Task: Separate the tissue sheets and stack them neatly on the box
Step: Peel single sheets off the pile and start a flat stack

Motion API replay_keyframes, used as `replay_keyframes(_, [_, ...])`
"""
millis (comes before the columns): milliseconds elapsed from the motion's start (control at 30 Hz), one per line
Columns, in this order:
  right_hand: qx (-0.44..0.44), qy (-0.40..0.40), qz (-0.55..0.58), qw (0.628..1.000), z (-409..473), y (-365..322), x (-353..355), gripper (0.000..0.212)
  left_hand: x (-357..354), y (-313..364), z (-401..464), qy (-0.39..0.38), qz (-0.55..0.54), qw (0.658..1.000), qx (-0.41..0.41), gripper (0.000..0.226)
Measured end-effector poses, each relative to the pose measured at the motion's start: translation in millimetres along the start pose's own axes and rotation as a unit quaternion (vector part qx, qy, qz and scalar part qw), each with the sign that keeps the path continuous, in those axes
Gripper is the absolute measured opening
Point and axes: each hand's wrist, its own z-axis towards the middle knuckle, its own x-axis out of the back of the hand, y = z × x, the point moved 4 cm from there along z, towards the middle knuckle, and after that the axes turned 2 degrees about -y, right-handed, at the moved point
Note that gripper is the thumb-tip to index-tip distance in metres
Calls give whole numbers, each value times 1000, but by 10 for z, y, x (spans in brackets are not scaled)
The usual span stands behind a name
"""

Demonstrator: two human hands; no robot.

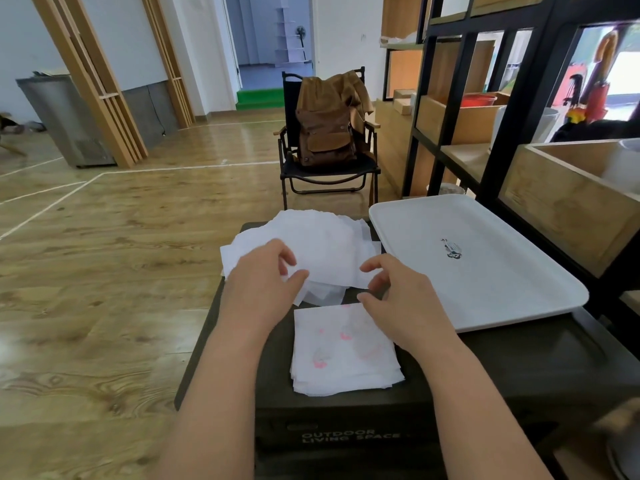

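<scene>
I see a dark box point(450, 393) filling the lower middle of my view, printed "OUTDOOR LIVING SPACE" on its near face. On its top at about two o'clock lies a white tray point(512, 237) with a small dark mark at its centre. At twelve o'clock on the lid sits a loose heap of tissue sheets point(322, 237), rumpled and fanned out, its left edge hanging past the lid. Nearer me, at six o'clock from that heap, is the neat stack of tissue sheets point(346, 355), square-edged, with faint pink print showing.

My left hand point(263, 275) rests on the near left edge of the heap, its fingers point(289, 258) and thumb curled and pinching a sheet. My right hand point(401, 292) is at the heap's near right corner, thumb and fingers point(375, 263) curled onto the edge of the same sheet, just above the stack's far edge.

Beyond the box, at twelve o'clock, a folding chair point(294, 168) holds a brown backpack point(325, 133).
</scene>
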Motion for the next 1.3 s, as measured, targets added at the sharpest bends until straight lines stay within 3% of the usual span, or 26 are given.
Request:
replay_keyframes(100, [7,30,20,999,-4,-28,1,30,-183,195,81,-18,37,993,-111,43])
replay_keyframes(200, [14,47,34,998,0,-15,4,28,-432,253,77,-66,94,982,-151,57])
replay_keyframes(567, [3,84,66,994,40,50,22,33,-486,199,118,-1,107,983,-150,26])
replay_keyframes(767, [4,77,79,994,20,47,21,31,-541,121,96,-50,111,983,-136,56])
replay_keyframes(1000, [4,75,75,994,25,40,-1,31,-469,148,133,29,106,983,-148,19])
replay_keyframes(1133, [2,76,77,994,25,50,-8,30,-383,185,113,63,53,985,-150,13])
replay_keyframes(1300, [4,84,128,988,34,9,19,31,-136,219,43,95,-185,978,-29,16])
